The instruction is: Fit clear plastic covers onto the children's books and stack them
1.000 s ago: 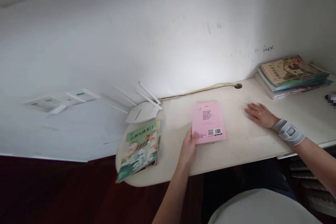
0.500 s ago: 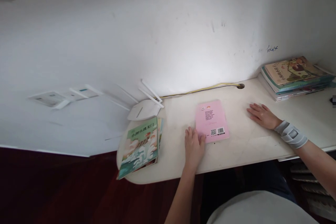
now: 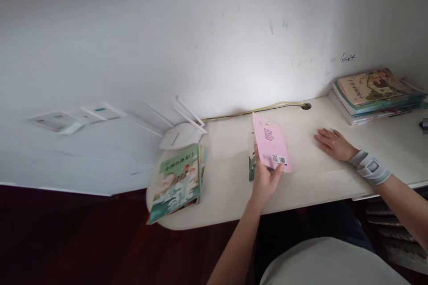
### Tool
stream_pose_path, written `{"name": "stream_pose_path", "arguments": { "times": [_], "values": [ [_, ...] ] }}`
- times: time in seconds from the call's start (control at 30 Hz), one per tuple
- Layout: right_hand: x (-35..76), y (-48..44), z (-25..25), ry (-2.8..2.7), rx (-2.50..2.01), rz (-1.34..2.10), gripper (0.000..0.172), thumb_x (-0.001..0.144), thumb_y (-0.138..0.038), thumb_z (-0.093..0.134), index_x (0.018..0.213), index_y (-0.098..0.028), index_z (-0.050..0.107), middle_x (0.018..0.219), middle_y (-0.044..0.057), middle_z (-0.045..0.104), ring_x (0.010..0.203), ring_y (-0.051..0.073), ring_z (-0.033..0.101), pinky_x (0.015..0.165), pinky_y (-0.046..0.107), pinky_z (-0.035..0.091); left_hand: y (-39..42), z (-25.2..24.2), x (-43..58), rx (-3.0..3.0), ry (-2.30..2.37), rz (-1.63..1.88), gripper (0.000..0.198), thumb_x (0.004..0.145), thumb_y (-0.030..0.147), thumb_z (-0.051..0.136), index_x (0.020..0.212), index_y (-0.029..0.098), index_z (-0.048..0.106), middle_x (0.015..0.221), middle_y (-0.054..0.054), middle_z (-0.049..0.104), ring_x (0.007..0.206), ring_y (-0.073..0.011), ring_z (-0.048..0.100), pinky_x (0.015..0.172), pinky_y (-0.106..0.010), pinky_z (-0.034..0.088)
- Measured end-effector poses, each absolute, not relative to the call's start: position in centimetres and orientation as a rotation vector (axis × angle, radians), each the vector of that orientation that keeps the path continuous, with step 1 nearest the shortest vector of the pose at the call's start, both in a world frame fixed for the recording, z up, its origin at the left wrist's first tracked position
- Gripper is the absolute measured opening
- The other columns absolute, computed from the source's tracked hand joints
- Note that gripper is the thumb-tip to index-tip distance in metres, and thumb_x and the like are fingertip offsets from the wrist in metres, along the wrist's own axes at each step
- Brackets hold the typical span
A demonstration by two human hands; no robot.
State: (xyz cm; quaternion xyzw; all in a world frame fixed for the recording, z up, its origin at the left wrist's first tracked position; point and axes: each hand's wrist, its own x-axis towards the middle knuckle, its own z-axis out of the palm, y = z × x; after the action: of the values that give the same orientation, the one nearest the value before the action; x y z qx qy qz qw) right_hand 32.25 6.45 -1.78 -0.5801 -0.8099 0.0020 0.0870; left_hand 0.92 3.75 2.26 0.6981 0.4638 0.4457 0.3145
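Observation:
A pink booklet point(image 3: 276, 140), back cover up with a barcode and QR code, is lifted at a tilt by its left side. My left hand point(image 3: 264, 182) grips it, thumb on top and fingers around the left edge. From under its left side peeks another printed cover point(image 3: 251, 169), greenish and mostly hidden. My right hand point(image 3: 336, 144) lies flat on the white desk point(image 3: 227, 187) with fingers stretched, holding nothing, a wrist brace point(image 3: 371, 165) on that arm.
To the left lie picture books point(image 3: 177, 182) with a green cover on top, overhanging the desk edge. Behind them stands a white router point(image 3: 182, 137). A cable point(image 3: 240, 113) runs along the wall to a hole point(image 3: 306, 106). A book stack point(image 3: 377, 98) sits at the right.
My left hand has moved right and taken hold of the pink booklet, which was lying flat. It is now tilted up, exposing a cover beneath. The right hand stays in place.

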Motion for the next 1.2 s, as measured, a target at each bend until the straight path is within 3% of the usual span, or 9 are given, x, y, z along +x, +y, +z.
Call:
{"name": "stream_pose_path", "arguments": {
  "times": [0.17,0.3,0.4,0.57,0.7,0.87,1.0,1.1,1.2],
  "values": [
    [32.2,6.4,-1.1,-2.426,-1.737,0.041,0.048,0.095,-0.038,0.028,0.134,-0.018,0.047,0.145,0.015,0.039,0.134,0.029,0.035,0.102,0.054,0.031,5.4,2.5,5.2,2.586,1.018,1.007,0.061,0.091,0.012,0.031,0.148,0.022,0.013,0.154,-0.011,0.021,0.143,-0.0258,0.008,0.113,-0.048,0.024],
    [32.3,6.6,-0.7,-2.445,-1.725,0.095,0.047,0.096,-0.035,0.027,0.135,-0.018,0.046,0.145,0.015,0.039,0.134,0.028,0.034,0.101,0.055,0.031,6.9,2.9,6.8,3.053,0.641,0.569,0.045,0.09,0.008,0.033,0.129,0.021,0.049,0.139,-0.009,0.048,0.14,-0.0301,0.02,0.11,-0.059,0.022],
    [31.8,6.5,-0.4,-2.442,-1.768,0.061,0.045,0.096,-0.032,0.028,0.134,-0.019,0.047,0.144,0.014,0.04,0.134,0.027,0.035,0.102,0.054,0.031,7.7,3.1,7.3,3.188,0.564,0.372,0.034,0.09,0.012,0.039,0.118,0.018,0.058,0.132,-0.01,0.055,0.136,-0.0322,0.029,0.108,-0.064,0.019],
    [29.4,5.2,0.8,-2.333,-1.83,-0.173,0.037,0.092,-0.017,0.034,0.119,-0.011,0.058,0.134,0.017,0.052,0.128,0.028,0.043,0.107,0.05,0.027,7.8,1.7,7.5,3.206,0.675,0.335,0.034,0.092,0.01,0.036,0.119,0.015,0.056,0.131,-0.012,0.055,0.129,-0.0289,0.042,0.104,-0.058,0.032],
    [27.9,4.4,0.9,-2.197,-1.709,0.013,0.036,0.094,-0.028,0.035,0.118,-0.012,0.057,0.118,0.014,0.063,0.11,0.022,0.058,0.096,0.037,0.043,8.0,0.3,7.5,3.199,0.707,0.512,0.035,0.094,0.017,0.037,0.126,0.013,0.051,0.131,-0.014,0.055,0.128,-0.0257,0.044,0.105,-0.051,0.036],
    [27.7,4.0,-0.9,-2.198,-1.699,-0.007,0.046,0.092,-0.036,0.04,0.131,-0.013,0.048,0.135,0.016,0.051,0.126,0.025,0.046,0.104,0.044,0.036,8.7,1.3,6.0,3.181,0.669,0.733,0.035,0.095,0.026,0.04,0.125,0.013,0.052,0.128,-0.012,0.058,0.125,-0.0219,0.048,0.104,-0.038,0.041],
    [28.0,4.0,-1.7,-2.251,-1.713,-0.04,0.048,0.092,-0.039,0.04,0.132,-0.013,0.048,0.137,0.016,0.049,0.127,0.026,0.044,0.105,0.045,0.035,7.9,4.5,1.2,2.989,1.196,1.191,0.049,0.09,0.008,0.035,0.138,0.013,0.037,0.134,-0.015,0.052,0.136,-0.0233,0.032,0.11,-0.045,0.031],
    [28.1,4.0,-1.8,-2.261,-1.69,-0.067,0.048,0.092,-0.039,0.04,0.133,-0.014,0.047,0.137,0.016,0.049,0.127,0.026,0.043,0.104,0.045,0.035,5.7,6.7,-2.1,2.617,1.69,1.692,0.063,0.086,0.013,0.048,0.144,0.014,0.026,0.15,-0.019,0.025,0.142,-0.0311,0.012,0.111,-0.057,0.021],
    [28.1,3.9,-1.8,-2.269,-1.689,-0.083,0.048,0.093,-0.038,0.037,0.133,-0.013,0.047,0.137,0.016,0.049,0.127,0.026,0.044,0.104,0.045,0.034,3.1,7.3,-2.0,2.739,1.516,1.794,0.067,0.082,0.011,0.053,0.144,0.017,0.028,0.152,-0.016,0.022,0.142,-0.0311,0.013,0.112,-0.055,0.02]
  ]
}}
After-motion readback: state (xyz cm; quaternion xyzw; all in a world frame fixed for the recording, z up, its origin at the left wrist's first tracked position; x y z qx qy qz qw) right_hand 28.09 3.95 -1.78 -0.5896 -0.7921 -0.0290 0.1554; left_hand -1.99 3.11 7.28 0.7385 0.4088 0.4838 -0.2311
